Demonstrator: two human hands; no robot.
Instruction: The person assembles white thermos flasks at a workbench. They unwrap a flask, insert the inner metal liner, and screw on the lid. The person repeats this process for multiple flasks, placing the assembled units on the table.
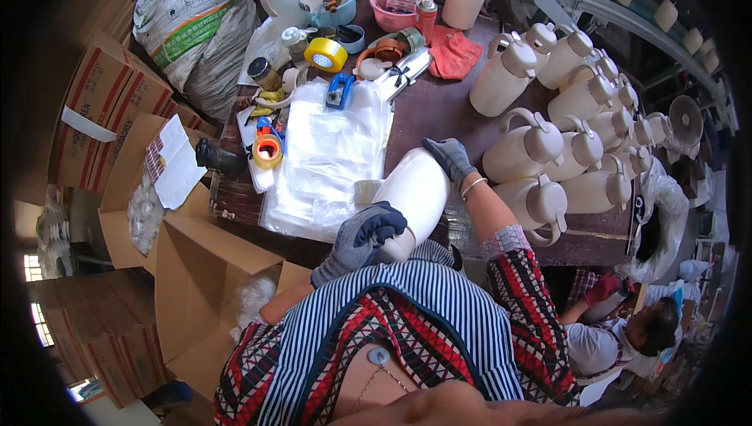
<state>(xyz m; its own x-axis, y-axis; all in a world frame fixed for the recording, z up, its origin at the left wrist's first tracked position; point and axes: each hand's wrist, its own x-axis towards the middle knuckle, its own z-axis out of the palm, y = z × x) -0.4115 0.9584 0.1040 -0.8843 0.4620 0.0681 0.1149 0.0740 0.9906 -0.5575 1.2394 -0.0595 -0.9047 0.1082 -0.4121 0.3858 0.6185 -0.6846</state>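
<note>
Both gloved: left hand (362, 238) under white jug body (415, 191); right hand (450, 158) atop

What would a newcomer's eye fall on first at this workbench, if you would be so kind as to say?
Probably the cream jug at the centre, held between the gloved left hand and gloved right hand. Next, the crowd of matching lidded jugs packed along the right of the dark table. On the left, a stack of clear plastic bags lies beside rolls of tape.

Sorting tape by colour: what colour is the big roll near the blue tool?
Yellow: the tape roll beside the blue tool, clearest in the head view.
</note>
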